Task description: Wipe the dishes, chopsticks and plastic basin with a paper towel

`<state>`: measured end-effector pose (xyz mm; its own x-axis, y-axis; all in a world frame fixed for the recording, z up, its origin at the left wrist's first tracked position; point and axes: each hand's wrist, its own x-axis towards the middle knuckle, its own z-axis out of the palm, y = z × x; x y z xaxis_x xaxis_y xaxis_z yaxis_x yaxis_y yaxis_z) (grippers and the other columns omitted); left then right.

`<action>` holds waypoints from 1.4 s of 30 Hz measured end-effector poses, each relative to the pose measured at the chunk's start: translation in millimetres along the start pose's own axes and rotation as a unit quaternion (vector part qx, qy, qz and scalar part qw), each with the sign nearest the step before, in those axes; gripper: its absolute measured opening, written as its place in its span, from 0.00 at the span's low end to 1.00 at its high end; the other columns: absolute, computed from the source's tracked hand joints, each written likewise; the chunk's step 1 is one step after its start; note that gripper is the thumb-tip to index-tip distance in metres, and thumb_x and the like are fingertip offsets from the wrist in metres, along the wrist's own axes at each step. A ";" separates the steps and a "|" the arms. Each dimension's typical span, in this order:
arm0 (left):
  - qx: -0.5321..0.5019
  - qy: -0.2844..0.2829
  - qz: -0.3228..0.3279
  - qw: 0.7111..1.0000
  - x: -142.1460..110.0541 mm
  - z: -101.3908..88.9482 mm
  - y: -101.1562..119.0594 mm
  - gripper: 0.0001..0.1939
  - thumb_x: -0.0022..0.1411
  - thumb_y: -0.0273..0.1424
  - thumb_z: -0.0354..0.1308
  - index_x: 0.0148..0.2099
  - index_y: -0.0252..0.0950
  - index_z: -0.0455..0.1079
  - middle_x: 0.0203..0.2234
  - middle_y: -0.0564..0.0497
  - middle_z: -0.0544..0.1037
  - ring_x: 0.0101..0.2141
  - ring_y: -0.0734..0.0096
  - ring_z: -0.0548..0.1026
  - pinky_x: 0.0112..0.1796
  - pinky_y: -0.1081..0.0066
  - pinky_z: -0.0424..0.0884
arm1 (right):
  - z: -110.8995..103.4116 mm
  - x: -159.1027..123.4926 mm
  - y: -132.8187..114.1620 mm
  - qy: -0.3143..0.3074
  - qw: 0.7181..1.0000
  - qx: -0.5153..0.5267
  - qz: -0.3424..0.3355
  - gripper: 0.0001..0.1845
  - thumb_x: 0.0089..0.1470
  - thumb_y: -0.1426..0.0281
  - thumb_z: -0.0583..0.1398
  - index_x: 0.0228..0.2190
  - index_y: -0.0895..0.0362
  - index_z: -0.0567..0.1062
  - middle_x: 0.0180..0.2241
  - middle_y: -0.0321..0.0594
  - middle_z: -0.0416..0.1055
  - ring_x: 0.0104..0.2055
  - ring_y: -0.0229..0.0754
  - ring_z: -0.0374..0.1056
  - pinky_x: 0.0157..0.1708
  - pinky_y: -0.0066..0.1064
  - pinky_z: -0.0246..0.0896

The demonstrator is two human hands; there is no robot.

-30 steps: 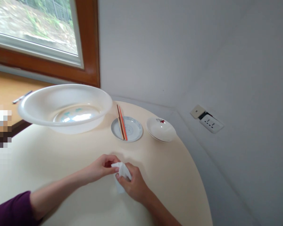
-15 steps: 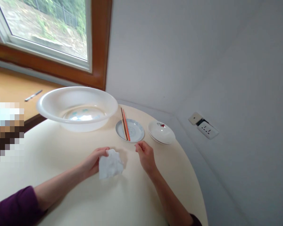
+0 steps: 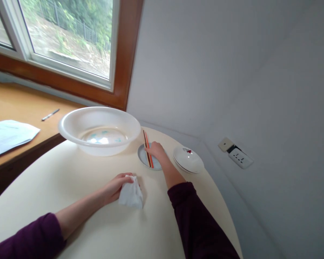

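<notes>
My left hand point(image 3: 118, 186) is closed on a crumpled white tissue point(image 3: 131, 197), holding it between thumb and fingers just above the table. The tissue's lower edge hangs loose. Farther forward, my right hand point(image 3: 157, 149) reaches over a small grey-blue plate point(image 3: 142, 156) with its fingers closed around the middle of some chopsticks point(image 3: 150, 161). These are orange, dark brown and pale, and lie side by side across the plate, their far ends past its rim. My hand covers part of the plate, and its fingertips are partly hidden.
A large translucent white basin point(image 3: 82, 144) stands at the back left of the round cream table point(image 3: 97, 237). White bowls point(image 3: 190, 163), seemingly stacked, sit right of the plate. A wooden desk point(image 3: 21, 99) holds a pen point(image 3: 50, 114) and papers point(image 3: 10, 135). Wall sockets point(image 3: 241, 158) are at right.
My right hand has moved forward from in front of the plate onto the chopsticks. The tissue in my left hand now hangs more folded. The whole view has shifted slightly.
</notes>
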<state>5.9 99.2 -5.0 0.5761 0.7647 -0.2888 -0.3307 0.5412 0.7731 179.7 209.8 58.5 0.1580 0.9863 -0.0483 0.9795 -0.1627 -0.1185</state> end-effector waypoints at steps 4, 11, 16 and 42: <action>-0.004 -0.016 -0.003 1.000 2.1 -0.8 0.1 0.04 0.41 0.24 0.58 0.23 0.34 0.64 0.19 0.49 0.76 0.25 0.64 0.75 0.31 0.67 0.69 | 3.2 9.8 -2.0 -0.002 1.000 -0.008 -0.003 0.26 0.48 0.58 0.60 0.45 0.62 0.72 0.47 0.55 0.71 0.49 0.49 0.67 0.40 0.28 0.60; -0.006 -0.025 -0.006 1.000 4.7 -3.1 -1.7 0.04 0.41 0.23 0.57 0.24 0.34 0.65 0.20 0.50 0.76 0.26 0.66 0.75 0.31 0.69 0.68 | 8.8 14.1 -2.0 -0.007 1.000 -0.030 0.006 0.21 0.49 0.67 0.59 0.44 0.62 0.72 0.46 0.56 0.71 0.47 0.50 0.68 0.38 0.30 0.62; -0.007 -0.027 -0.008 1.000 4.2 -1.6 -1.6 0.04 0.40 0.23 0.57 0.23 0.34 0.65 0.19 0.50 0.75 0.25 0.66 0.75 0.31 0.69 0.67 | 10.1 15.2 -2.6 -0.013 0.999 -0.039 0.005 0.21 0.49 0.67 0.59 0.44 0.63 0.72 0.46 0.56 0.71 0.47 0.51 0.68 0.38 0.30 0.63; -0.008 -0.027 -0.010 1.000 2.9 -1.3 -1.4 0.05 0.41 0.24 0.58 0.23 0.34 0.64 0.19 0.50 0.75 0.23 0.68 0.74 0.28 0.71 0.67 | 17.2 11.6 4.5 -0.025 0.999 -0.035 -0.002 0.16 0.56 0.63 0.57 0.42 0.61 0.71 0.44 0.45 0.71 0.45 0.43 0.68 0.45 0.40 0.63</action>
<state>7.1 101.1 -7.6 0.6224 0.7334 -0.2733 -0.3303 0.5627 0.7578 183.8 219.9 40.3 0.1496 0.9840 -0.0967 0.9868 -0.1548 -0.0485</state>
